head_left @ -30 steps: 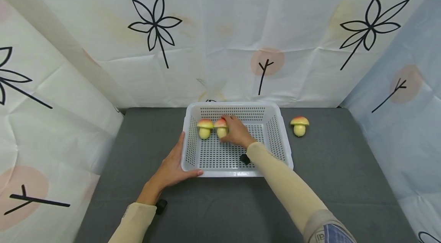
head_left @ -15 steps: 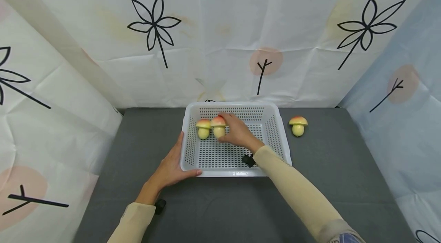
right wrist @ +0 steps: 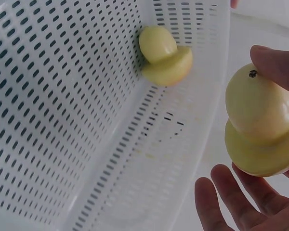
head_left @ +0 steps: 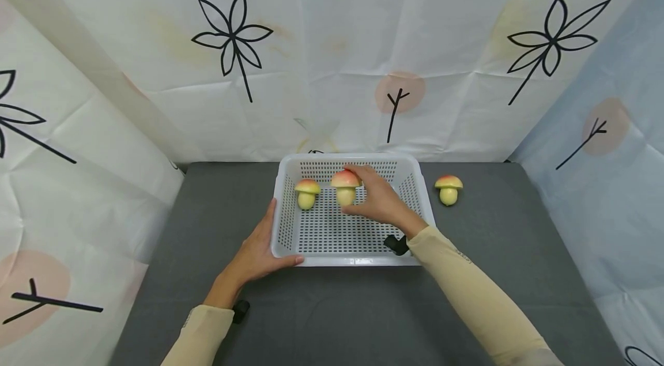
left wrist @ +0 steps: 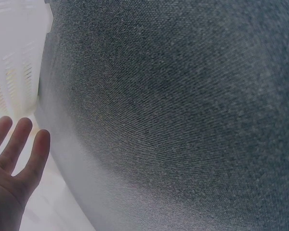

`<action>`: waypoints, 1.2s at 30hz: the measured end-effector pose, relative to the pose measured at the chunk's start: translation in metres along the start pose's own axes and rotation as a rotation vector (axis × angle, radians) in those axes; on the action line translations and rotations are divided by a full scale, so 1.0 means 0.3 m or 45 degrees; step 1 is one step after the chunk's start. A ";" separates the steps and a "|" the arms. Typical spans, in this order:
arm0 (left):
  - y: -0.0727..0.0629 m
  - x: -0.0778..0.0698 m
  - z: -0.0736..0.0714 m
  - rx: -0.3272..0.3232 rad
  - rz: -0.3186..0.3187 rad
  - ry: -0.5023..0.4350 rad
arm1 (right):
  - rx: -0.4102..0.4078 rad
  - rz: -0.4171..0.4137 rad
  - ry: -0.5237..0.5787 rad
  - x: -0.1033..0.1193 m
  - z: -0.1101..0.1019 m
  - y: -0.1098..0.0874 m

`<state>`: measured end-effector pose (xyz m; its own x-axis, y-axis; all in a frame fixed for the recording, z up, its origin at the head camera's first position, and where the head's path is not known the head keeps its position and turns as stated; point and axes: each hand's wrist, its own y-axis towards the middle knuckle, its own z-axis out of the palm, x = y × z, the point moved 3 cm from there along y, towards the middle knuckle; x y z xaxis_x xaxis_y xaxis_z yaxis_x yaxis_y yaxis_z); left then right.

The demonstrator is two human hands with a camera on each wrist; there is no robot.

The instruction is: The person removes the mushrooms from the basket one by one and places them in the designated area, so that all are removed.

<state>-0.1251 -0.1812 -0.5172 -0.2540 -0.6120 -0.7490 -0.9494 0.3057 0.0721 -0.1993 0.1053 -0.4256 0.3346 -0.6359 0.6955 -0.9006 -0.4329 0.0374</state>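
“Over the white basket [head_left: 353, 261], what does the right hand [head_left: 381, 199] have?”

“The middle mushroom [head_left: 345, 188]. It's grasped cap up, with the thumb at the foot of the yellow stem and fingertips at the reddish cap.”

“Does the stem clear the basket's floor?”

“From the wrist it looks lifted, but I can't tell how far.”

“And to the left of that grip?”

“Near it, inside the basket, sits the left mushroom [head_left: 307, 193]. There's a gap between the two.”

“To the right?”

“Well apart from the grip, outside the basket, the right mushroom [head_left: 448, 190] is on the dark grey cloth [head_left: 332, 314].”

“Where's the left hand [head_left: 256, 253]?”

“Left of the grip and closer to the body, at the basket's near corner. Its fingers are extended along the side, the thumb stretched on the near rim, so it touches without clenching.”

“Anything just behind the grip?”

“A black device [head_left: 396, 244] at the wrist, then a cream sleeve [head_left: 467, 279].”

“And beyond it?”

“White hanging fabric [head_left: 321, 37] with black flower drawings.”
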 end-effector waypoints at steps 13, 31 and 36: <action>0.000 0.008 0.003 0.008 -0.019 0.010 | -0.105 -0.060 0.012 -0.056 -0.132 -0.082; 0.002 0.007 0.003 0.014 -0.026 0.003 | -0.260 0.009 -0.056 -0.182 -0.304 -0.232; 0.002 0.004 0.000 0.011 -0.034 0.001 | -0.300 0.063 -0.030 -0.217 -0.352 -0.274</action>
<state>-0.1259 -0.1818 -0.5179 -0.2285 -0.6207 -0.7500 -0.9543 0.2953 0.0463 -0.1762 0.2497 -0.3982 0.2922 -0.6684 0.6840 -0.9550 -0.2417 0.1717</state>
